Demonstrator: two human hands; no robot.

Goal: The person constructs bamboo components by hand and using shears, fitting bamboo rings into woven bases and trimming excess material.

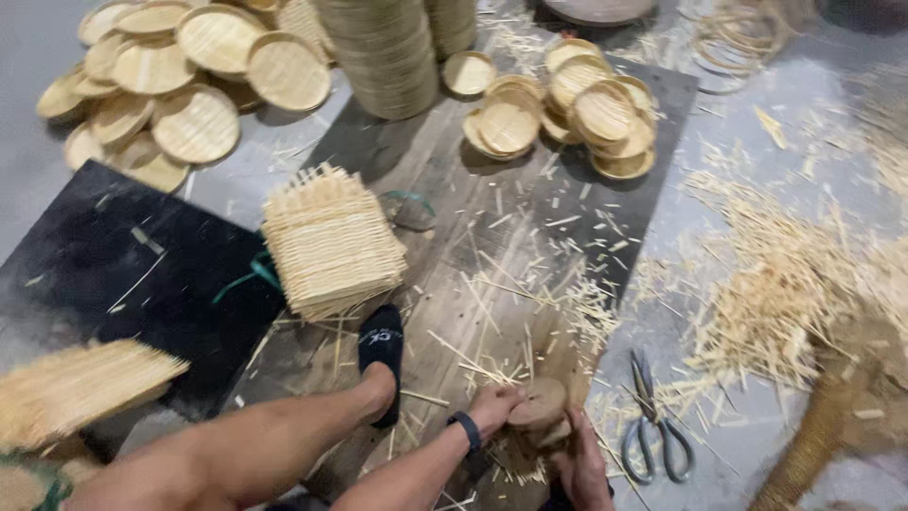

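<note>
While gripping a round wooden block (537, 405), both left hand (494, 405) and right hand (584, 464) near board's (445, 189) front edge, scissors (653, 435) beside, woven trays (596, 114) at far edge.

Right hand (579, 466): cut off by bottom edge, fingers partly behind round wooden block (537, 409). What's gripped under block: hidden. Left-hand (494, 407) fingertips: blurred, grip unclear. Bamboo bundle (76, 388) far left: blurred.

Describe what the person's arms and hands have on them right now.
Both forearms are bare, with no sleeves in view and no gloves. The left hand has a dark band, like a watch or bracelet, at its wrist. The right hand wears nothing visible.
</note>
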